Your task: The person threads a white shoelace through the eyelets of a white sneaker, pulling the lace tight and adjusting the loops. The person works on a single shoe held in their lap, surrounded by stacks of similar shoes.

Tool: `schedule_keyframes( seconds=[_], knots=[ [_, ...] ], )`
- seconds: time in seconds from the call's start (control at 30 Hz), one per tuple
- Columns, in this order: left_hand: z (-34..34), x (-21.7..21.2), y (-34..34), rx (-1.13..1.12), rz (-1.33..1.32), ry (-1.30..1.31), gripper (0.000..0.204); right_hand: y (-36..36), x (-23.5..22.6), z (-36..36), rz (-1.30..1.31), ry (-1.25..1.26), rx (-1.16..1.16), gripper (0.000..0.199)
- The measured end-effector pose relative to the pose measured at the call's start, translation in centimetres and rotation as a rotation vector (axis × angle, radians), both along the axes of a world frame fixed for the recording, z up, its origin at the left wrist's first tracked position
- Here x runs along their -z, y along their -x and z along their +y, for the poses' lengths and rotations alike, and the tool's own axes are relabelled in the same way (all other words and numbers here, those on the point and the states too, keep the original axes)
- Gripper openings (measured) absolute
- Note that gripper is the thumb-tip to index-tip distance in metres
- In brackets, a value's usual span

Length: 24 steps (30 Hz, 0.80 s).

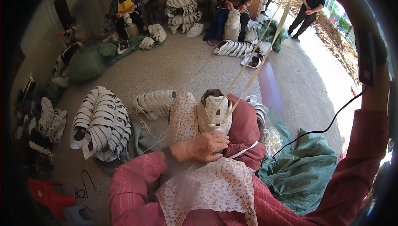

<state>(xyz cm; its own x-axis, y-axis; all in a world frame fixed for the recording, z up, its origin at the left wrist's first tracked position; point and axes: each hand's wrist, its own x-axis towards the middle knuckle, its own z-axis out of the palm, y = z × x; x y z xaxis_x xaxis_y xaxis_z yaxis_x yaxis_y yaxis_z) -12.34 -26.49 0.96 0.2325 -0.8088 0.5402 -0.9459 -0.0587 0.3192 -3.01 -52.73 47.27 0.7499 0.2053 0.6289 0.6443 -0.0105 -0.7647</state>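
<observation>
Concrete floor (186, 68) strewn with white uppers — shoe (213, 114) sits on the lap between the knees, light, soft upper, stiffer sole, so grip low at the heel where left hand (207, 146) closes on it; right hand out of frame overhead, grip unknowable — laces (248, 74) taut.

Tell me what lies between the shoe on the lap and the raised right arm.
Head view: two taut white laces run from the white shoe up toward the right arm.
</observation>
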Motion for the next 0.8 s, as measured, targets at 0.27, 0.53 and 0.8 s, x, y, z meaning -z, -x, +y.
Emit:
schedule_keyframes(
  seconds=[0.27, 0.53, 0.8],
  knots=[
    [-1.1, 1.1, -1.8, 0.006, 0.469, -0.233, 0.024, -3.5, -2.3, -2.5, 0.137, 0.686, 0.190, 0.033],
    [-1.5, 1.8, -1.7, 0.007, 0.409, -0.177, 0.023, 0.4, 0.0, -9.3, 0.143, 0.467, 0.209, 0.032],
    [0.8, -1.2, -1.1, -0.346, 0.572, 0.359, 0.017, 4.1, 3.5, -12.3, 0.197, 0.262, 0.078, 0.032]
  ],
)
